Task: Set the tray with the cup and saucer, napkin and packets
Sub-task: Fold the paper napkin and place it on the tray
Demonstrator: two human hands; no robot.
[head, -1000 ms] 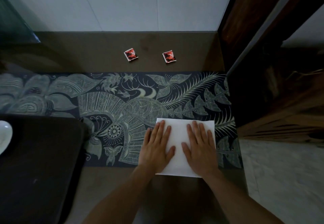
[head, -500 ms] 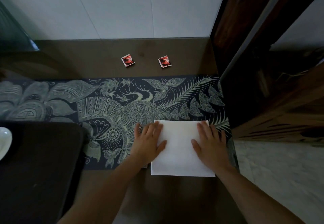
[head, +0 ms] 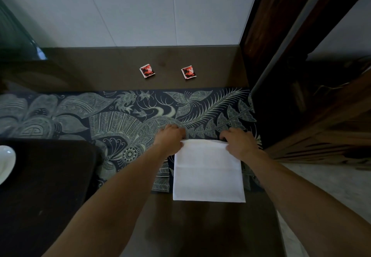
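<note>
**Napkin at the fold; tray still to be filled**

Grip, left: the left hand (head: pixel 170 139) has its fingers curled over the far left corner of the white square paper napkin (head: pixel 207 173), pinching that edge.

Grip, right: the right hand (head: pixel 240 143) does likewise at the far right corner, fingers bent down onto the edge. The far edge looks slightly lifted between the two hands; whether it is being folded toward the person is a judgement, not plainly shown.

Napkin: lies flat on the dark blue patterned cloth runner (head: pixel 124 116), its near edge overhanging onto the brown surface (head: pixel 200 226). A faint crease crosses it.

Packets: two small red-and-white square packets, the left one (head: pixel 147 71) and the right one (head: pixel 188 72), lie well apart from each other on the bare surface beyond the runner, near the white wall (head: pixel 140 9), untouched.

Tray: the dark, rounded-corner tray (head: pixel 44 186) sits at the left, well apart from the napkin.

Saucer: a white round dish (head: pixel 6 163), presumably the saucer, shows at the picture's left edge on the tray. No cup is in view.

Progress, as judged: the saucer appears placed; the napkin is being prepared, and it and both packets remain to be moved onto the tray. The cup's status cannot be told.
</note>
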